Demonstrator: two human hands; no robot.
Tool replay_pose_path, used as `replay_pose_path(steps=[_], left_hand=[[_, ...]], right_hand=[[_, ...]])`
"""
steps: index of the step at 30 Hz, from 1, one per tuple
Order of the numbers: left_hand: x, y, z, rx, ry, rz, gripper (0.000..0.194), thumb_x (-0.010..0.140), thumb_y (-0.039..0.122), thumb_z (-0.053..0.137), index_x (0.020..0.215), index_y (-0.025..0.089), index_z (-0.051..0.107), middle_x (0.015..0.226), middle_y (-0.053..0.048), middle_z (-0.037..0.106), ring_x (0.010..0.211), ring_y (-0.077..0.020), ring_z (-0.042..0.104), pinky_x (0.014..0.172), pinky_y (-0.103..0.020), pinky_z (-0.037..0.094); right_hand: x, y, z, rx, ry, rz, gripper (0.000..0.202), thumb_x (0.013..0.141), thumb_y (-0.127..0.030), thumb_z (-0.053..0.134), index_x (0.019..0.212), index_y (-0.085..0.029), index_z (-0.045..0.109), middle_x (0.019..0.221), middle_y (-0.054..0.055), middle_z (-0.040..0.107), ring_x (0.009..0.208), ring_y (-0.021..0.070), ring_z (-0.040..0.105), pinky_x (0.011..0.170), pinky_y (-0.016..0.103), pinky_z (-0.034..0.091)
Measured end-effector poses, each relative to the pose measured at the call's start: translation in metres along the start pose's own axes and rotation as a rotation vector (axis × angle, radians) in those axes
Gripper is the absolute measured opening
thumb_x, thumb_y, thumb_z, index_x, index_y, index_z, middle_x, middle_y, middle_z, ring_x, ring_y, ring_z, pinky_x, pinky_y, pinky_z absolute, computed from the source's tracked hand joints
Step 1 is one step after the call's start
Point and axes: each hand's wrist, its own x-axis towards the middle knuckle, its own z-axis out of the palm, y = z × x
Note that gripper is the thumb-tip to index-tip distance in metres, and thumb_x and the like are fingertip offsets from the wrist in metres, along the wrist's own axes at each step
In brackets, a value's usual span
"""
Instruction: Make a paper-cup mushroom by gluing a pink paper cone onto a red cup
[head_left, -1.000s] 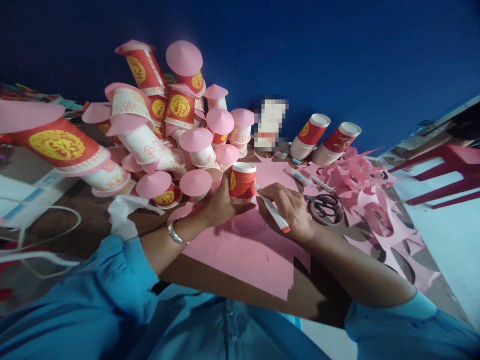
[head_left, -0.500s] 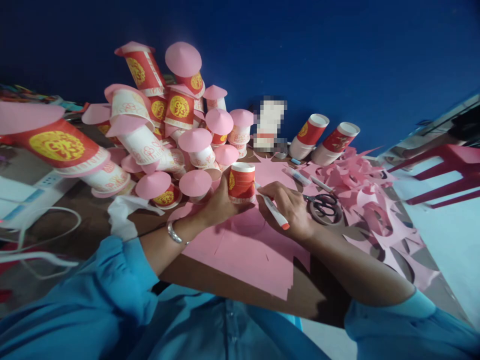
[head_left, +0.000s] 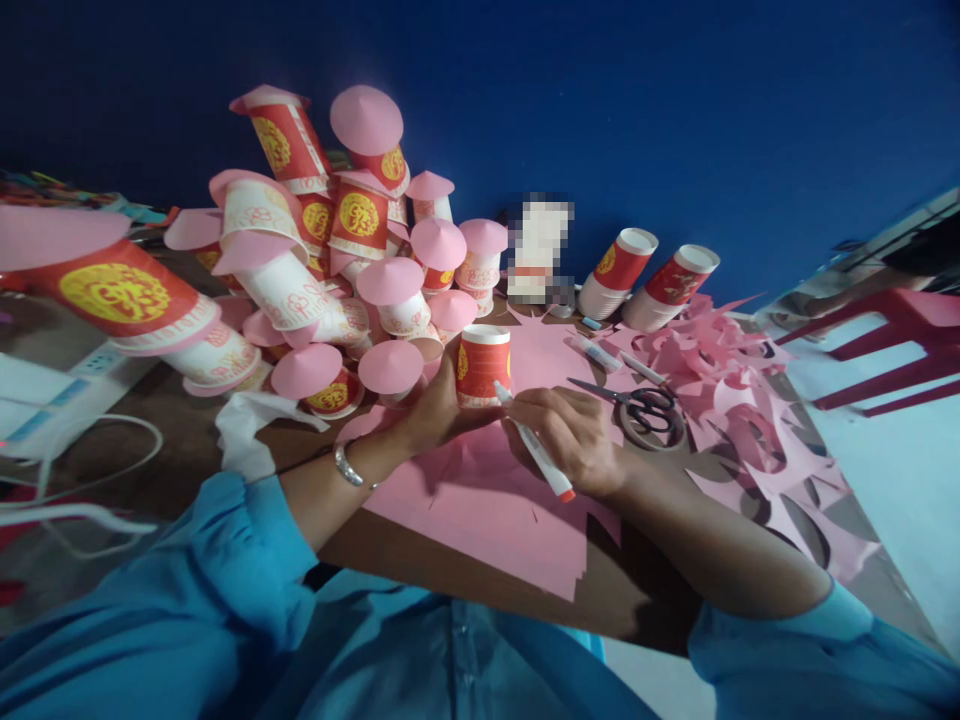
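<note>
A red paper cup (head_left: 484, 360) with yellow emblems and a white rim stands upright in the grip of my left hand (head_left: 437, 405), whose fingers wrap its left side and underside. Closed around a white marker with an orange end (head_left: 546, 462) is my right hand (head_left: 566, 430). The marker's tip meets, or nearly meets, the lower right of the cup. Below both hands lie sheets of pink paper (head_left: 487, 520). Just right of my right hand are black-handled scissors (head_left: 649, 408), lying over a roll of tape (head_left: 675, 436).
Many cups with pink cone tops (head_left: 390, 290) are piled on the left. Two cup stacks (head_left: 615, 275) lean near the blue wall. Pink paper scraps (head_left: 750, 390) cover the table's right side. Beyond it is a red stool (head_left: 892, 320); a white cable (head_left: 97, 515) hangs at the left.
My right hand has drawn slightly down, and the marker tip has moved from the cup's right edge to its lower front. More of the scissors' blades shows. The left hand and cup stay put.
</note>
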Motion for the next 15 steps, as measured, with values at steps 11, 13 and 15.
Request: replay_pose_path(steps=[11, 13, 15], left_hand=[[-0.0031, -0.0011, -0.0015, -0.013, -0.123, 0.101, 0.093, 0.076, 0.04, 0.086, 0.149, 0.026, 0.03, 0.141, -0.014, 0.058, 0.131, -0.0357, 0.06, 0.105, -0.052, 0.057], [-0.0031, -0.0024, -0.0006, -0.031, -0.128, 0.1, 0.095, 0.076, 0.041, 0.086, 0.149, 0.025, 0.029, 0.139, -0.015, 0.058, 0.128, -0.035, 0.062, 0.104, -0.054, 0.058], [-0.0031, -0.0038, 0.0004, -0.057, -0.14, 0.079, 0.097, 0.075, 0.04, 0.087, 0.15, 0.024, 0.027, 0.137, -0.016, 0.059, 0.124, -0.0335, 0.064, 0.102, -0.053, 0.059]], right_hand=[[-0.0041, 0.0069, 0.0002, 0.021, -0.018, 0.096, 0.023, 0.095, -0.012, 0.063, 0.117, -0.016, 0.056, 0.09, 0.007, 0.073, 0.073, 0.0175, 0.071, 0.059, 0.027, 0.054], [-0.0051, 0.0073, 0.0004, 0.03, -0.022, 0.102, 0.023, 0.096, -0.012, 0.063, 0.118, -0.017, 0.057, 0.091, 0.007, 0.073, 0.075, 0.0178, 0.072, 0.06, 0.028, 0.055], [-0.0056, 0.0077, 0.0005, 0.037, -0.02, 0.107, 0.023, 0.096, -0.012, 0.062, 0.118, -0.017, 0.057, 0.091, 0.007, 0.073, 0.075, 0.0179, 0.072, 0.059, 0.028, 0.054]])
